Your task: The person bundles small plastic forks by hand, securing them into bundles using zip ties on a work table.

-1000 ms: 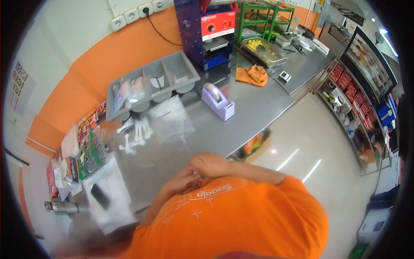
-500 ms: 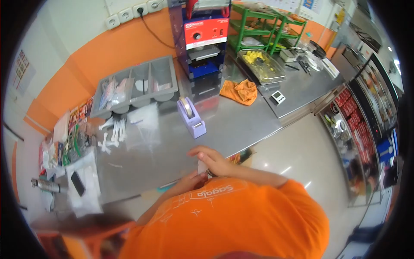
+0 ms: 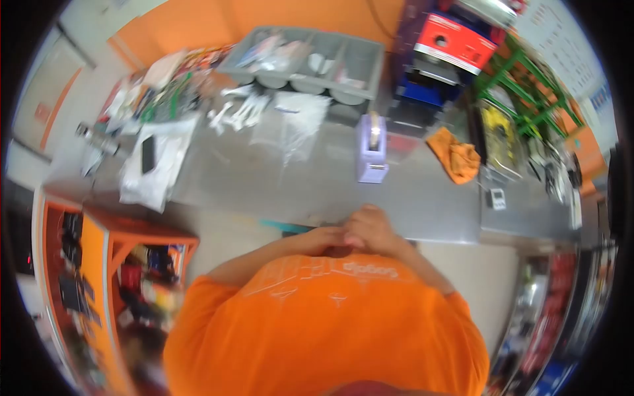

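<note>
In front of my orange shirt, at the near edge of the steel table (image 3: 422,211), my two hands meet. My right hand (image 3: 370,228) is closed, its fingers curled against the fingers of my left hand (image 3: 327,239). Whatever lies between them is hidden and smeared by motion. My left hand is also closed, partly covered by the right. Just beyond them stands a lilac tape dispenser (image 3: 372,157) with a roll of tape. Clear plastic bags (image 3: 290,125) lie flat to its left, beside several white plastic pieces (image 3: 247,111).
A grey compartment bin (image 3: 360,89) with packets stands at the back. Right of it are a red and blue machine (image 3: 456,46), an orange cloth (image 3: 456,157), a white timer (image 3: 496,198) and green racks (image 3: 522,86). A phone (image 3: 148,154) rests on white plastic at left.
My view has swung, so the table now lies more squarely ahead and an orange shelf shows at lower left. My hands have come together; the small white thing seen between them is now hidden.
</note>
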Available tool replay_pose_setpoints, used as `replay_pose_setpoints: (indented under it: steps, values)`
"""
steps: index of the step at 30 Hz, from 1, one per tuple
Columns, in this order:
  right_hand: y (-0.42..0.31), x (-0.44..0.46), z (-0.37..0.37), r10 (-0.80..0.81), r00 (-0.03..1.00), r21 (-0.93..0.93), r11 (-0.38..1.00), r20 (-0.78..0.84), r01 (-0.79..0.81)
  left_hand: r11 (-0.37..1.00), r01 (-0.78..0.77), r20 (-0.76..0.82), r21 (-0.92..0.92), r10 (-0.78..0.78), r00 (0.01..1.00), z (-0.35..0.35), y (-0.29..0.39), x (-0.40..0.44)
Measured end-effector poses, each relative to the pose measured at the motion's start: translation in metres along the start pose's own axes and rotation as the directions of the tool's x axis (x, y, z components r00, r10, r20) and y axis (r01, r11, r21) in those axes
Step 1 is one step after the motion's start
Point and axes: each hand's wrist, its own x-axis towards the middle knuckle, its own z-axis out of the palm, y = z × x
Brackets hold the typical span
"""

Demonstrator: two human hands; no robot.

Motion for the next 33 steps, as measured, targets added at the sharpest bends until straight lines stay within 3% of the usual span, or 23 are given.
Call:
replay_pose_setpoints:
  steps: [2, 4, 6, 9, 13, 15, 18, 19, 20, 21, 23, 25, 27, 28, 30, 33]
  values:
    - [0.012, -0.006, 0.007, 0.056, 0.998, -0.052, 0.997, 0.031, -0.055, 0.995, -0.021, 0.187, 0.095, 0.003, 0.982, -0.002, 0.004, 0.001]
    - [0.011, -0.001, 0.008, 0.046, 0.999, -0.063, 0.997, -0.004, -0.046, 0.996, -0.085, 0.217, 0.040, 0.074, 0.973, 0.004, 0.007, 0.001]
    - [0.009, 0.003, 0.006, 0.065, 0.997, -0.096, 0.993, -0.049, -0.069, 0.991, -0.083, 0.143, 0.109, 0.067, 0.987, 0.010, 0.011, -0.004]
    - [0.007, 0.004, -0.001, 0.092, 0.996, -0.118, 0.989, -0.015, -0.094, 0.956, -0.172, 0.196, 0.239, 0.126, 0.972, 0.007, 0.012, -0.001]
    - [0.009, 0.010, -0.006, 0.024, 0.999, -0.175, 0.984, 0.046, -0.016, 0.959, -0.159, 0.197, 0.234, 0.113, 0.974, 0.003, 0.012, 0.002]
    - [0.011, 0.008, -0.007, 0.026, 0.997, -0.197, 0.980, 0.068, -0.012, 0.968, -0.079, 0.130, 0.238, 0.049, 0.990, 0.001, 0.015, 0.003]
    - [0.013, 0.004, -0.002, 0.106, 0.989, -0.190, 0.978, 0.100, -0.086, 0.929, -0.167, 0.153, 0.332, 0.121, 0.981, -0.002, 0.014, 0.004]
    - [0.010, 0.006, 0.001, 0.279, 0.960, -0.051, 0.960, 0.038, -0.277, 0.928, -0.165, 0.164, 0.334, 0.115, 0.980, -0.004, 0.011, 0.007]
    - [0.007, 0.007, 0.004, 0.450, 0.893, 0.100, 0.889, -0.001, -0.447, 0.923, -0.170, 0.066, 0.344, 0.157, 0.985, -0.007, 0.005, 0.012]
    - [0.004, 0.008, 0.005, 0.459, 0.888, 0.094, 0.885, -0.005, -0.457, 0.919, -0.173, -0.032, 0.353, 0.197, 0.980, -0.007, 0.003, 0.014]
    - [0.000, 0.012, 0.005, 0.522, 0.851, 0.216, 0.840, -0.068, -0.498, 0.919, -0.128, -0.036, 0.373, 0.152, 0.988, -0.009, 0.005, 0.014]
    - [0.003, 0.003, 0.009, 0.525, 0.845, 0.156, 0.847, -0.103, -0.507, 0.915, -0.081, -0.048, 0.395, 0.108, 0.993, -0.012, 0.005, 0.016]
    - [0.003, 0.000, 0.011, 0.522, 0.842, 0.096, 0.853, -0.135, -0.514, 0.707, -0.250, 0.008, 0.661, 0.326, 0.945, -0.017, 0.001, 0.023]
    - [0.002, -0.002, 0.012, 0.532, 0.838, 0.083, 0.847, -0.122, -0.526, 0.708, -0.248, 0.011, 0.662, 0.322, 0.947, -0.017, 0.001, 0.023]
    - [-0.001, -0.006, 0.015, 0.549, 0.829, 0.071, 0.836, -0.110, -0.544, 0.536, -0.260, 0.045, 0.803, 0.380, 0.924, -0.012, 0.003, 0.020]
    - [0.002, -0.018, 0.024, 0.562, 0.815, 0.025, 0.825, -0.141, -0.564, 0.643, -0.222, 0.033, 0.733, 0.292, 0.956, -0.001, 0.006, 0.015]
